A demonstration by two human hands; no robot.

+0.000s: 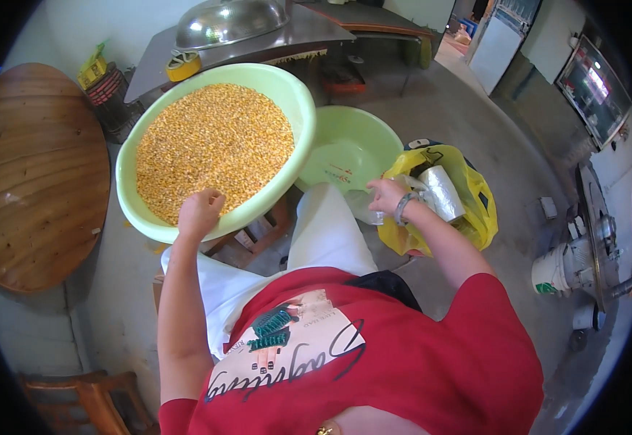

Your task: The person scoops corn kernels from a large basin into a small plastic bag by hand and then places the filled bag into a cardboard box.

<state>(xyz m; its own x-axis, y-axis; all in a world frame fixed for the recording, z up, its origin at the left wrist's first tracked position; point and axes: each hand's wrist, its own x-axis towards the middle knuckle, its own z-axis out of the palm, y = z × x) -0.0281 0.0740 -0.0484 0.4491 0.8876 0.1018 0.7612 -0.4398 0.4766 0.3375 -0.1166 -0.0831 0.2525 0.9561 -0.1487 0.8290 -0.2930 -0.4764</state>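
Observation:
My left hand [202, 206] is at the near edge of a pale green basin [303, 123] heaped with yellow corn kernels [214, 145], its fingers closed at the kernels; what they hold, if anything, is hidden. My right hand [387, 196] grips a clear plastic item [364, 209], too indistinct to tell if bag or container, beside a yellow plastic bag [475, 217] containing a silvery roll [440, 192]. An emptier green basin [348, 138] sits behind my knees, partly under the full one.
A steel table [149, 76] at the back bears a domed metal lid [230, 25] and yellow tape [182, 67]. A round wooden board [40, 181] stands left, a wooden chair [91, 406] lower left. Buckets [551, 268] line the right side, near an open doorway [461, 36].

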